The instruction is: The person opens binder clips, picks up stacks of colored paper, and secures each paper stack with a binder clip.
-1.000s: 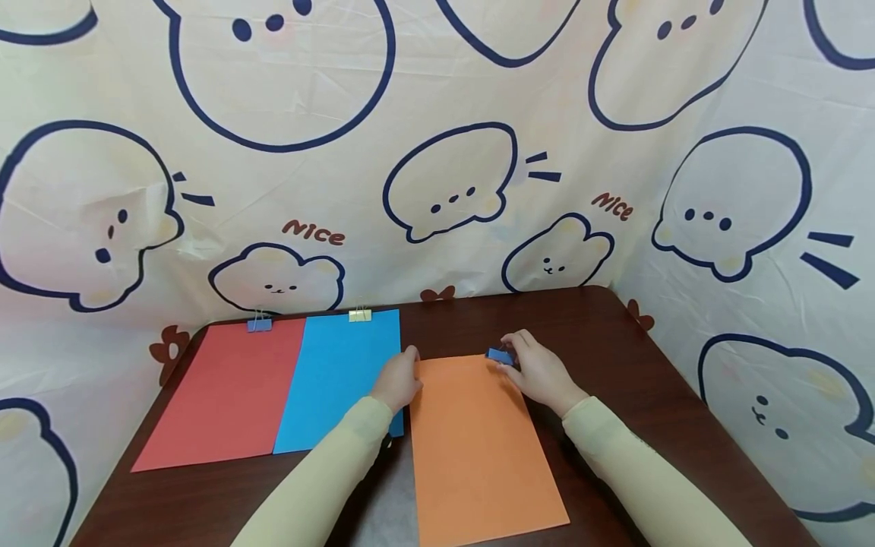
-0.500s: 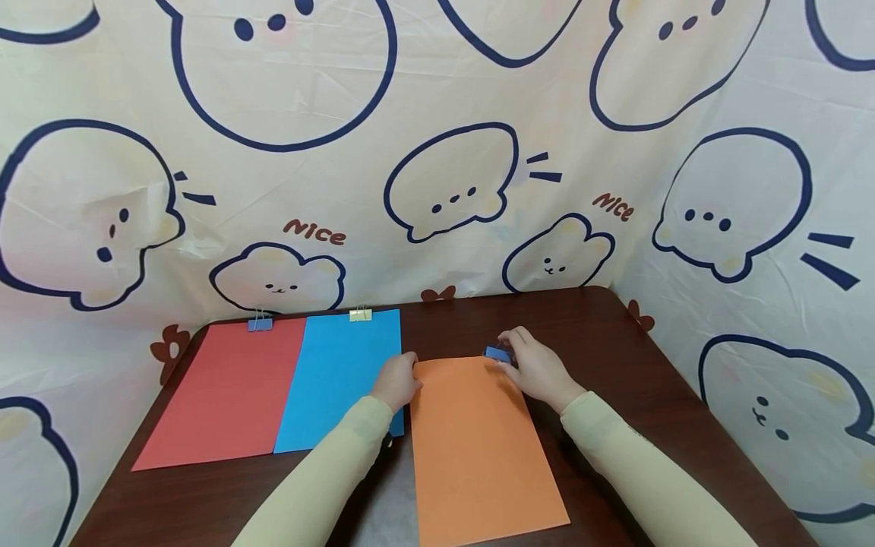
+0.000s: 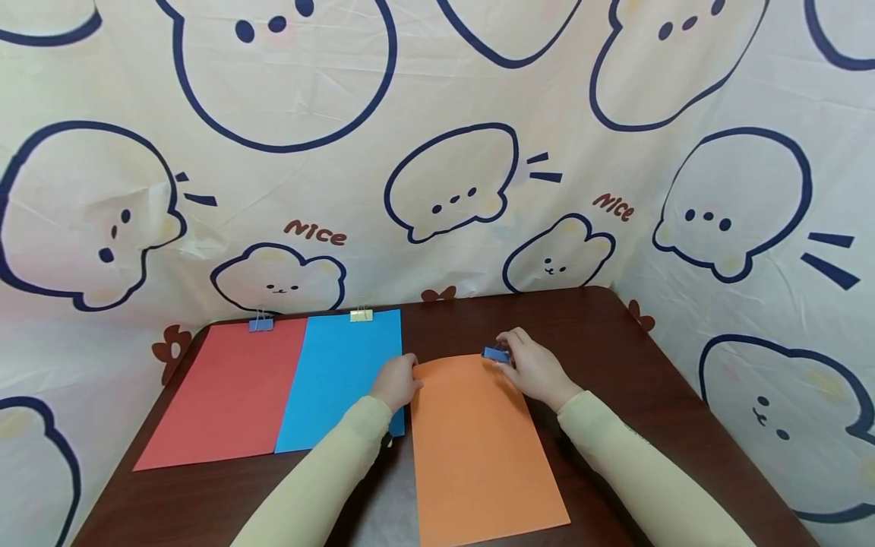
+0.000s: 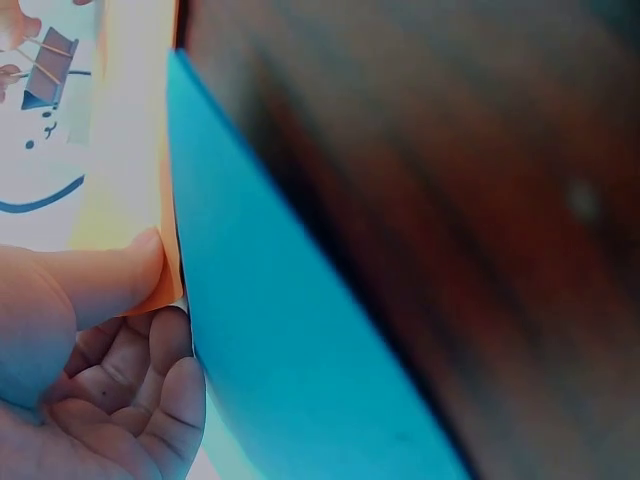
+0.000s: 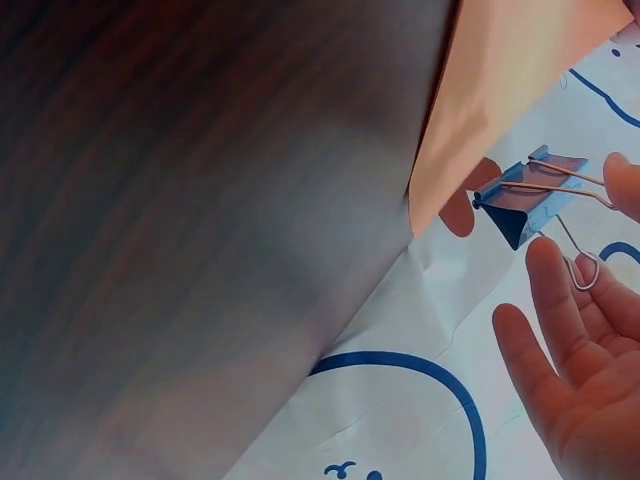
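Observation:
An orange paper sheet (image 3: pixel 478 448) lies lengthwise in front of me, its far edge slightly bowed upward. My left hand (image 3: pixel 396 382) pinches its far left corner, with the thumb on top in the left wrist view. Between thumb and fingers, my right hand (image 3: pixel 540 372) holds a blue binder clip (image 3: pixel 495 355) by its wire handles, close to the far right of the sheet's edge. In the right wrist view the binder clip (image 5: pixel 520 205) appears beside the paper; whether they touch, I cannot tell.
Left of the orange sheet lie a blue sheet (image 3: pixel 342 380) with a yellow binder clip (image 3: pixel 361 315) and a red sheet (image 3: pixel 225 395) with another blue clip (image 3: pixel 260 324). The brown table (image 3: pixel 615 365) meets a patterned cloth (image 3: pixel 451 83) at back and right.
My right hand and the blue clip have shifted slightly left along the orange sheet's far edge. That edge now bows up a little more. The left hand has barely moved.

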`<action>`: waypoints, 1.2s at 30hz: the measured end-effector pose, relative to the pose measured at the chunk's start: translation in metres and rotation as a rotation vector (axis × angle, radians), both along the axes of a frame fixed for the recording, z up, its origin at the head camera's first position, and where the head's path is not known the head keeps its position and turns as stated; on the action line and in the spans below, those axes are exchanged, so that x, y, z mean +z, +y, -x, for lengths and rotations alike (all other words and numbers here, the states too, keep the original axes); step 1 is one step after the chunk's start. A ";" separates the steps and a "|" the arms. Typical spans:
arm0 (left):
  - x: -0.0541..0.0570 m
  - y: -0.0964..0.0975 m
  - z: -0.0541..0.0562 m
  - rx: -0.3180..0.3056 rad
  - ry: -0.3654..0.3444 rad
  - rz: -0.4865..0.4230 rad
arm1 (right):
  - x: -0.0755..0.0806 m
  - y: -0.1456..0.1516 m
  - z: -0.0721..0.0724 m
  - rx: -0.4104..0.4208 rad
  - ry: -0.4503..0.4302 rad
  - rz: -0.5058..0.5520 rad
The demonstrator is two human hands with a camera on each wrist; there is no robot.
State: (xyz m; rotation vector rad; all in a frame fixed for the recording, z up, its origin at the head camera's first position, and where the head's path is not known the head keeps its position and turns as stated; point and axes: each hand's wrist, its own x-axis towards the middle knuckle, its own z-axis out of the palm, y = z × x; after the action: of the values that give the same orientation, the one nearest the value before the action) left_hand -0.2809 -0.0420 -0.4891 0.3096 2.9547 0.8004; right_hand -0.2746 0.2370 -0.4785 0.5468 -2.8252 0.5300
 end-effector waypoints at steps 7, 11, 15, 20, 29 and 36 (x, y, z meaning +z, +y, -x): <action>0.000 0.000 0.000 0.005 -0.006 0.009 | 0.002 -0.002 0.001 0.042 0.027 -0.031; 0.000 0.001 0.000 0.006 -0.015 0.004 | 0.004 -0.004 0.004 0.053 0.043 -0.068; 0.001 0.001 -0.001 0.002 -0.014 0.003 | 0.005 -0.005 0.006 0.078 0.072 -0.066; 0.001 0.001 -0.003 -0.005 -0.004 0.008 | 0.005 -0.005 0.009 0.111 0.126 -0.087; 0.000 0.002 -0.002 -0.013 0.014 0.002 | 0.008 -0.010 0.012 0.120 0.145 -0.128; -0.001 0.001 -0.002 -0.020 0.015 -0.015 | 0.008 -0.015 0.020 0.138 0.146 -0.154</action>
State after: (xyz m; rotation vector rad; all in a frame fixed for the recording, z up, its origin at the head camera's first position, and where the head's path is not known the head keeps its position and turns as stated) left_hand -0.2786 -0.0410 -0.4904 0.3469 2.9561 0.8215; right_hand -0.2945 0.2218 -0.4705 0.7813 -2.7160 0.2841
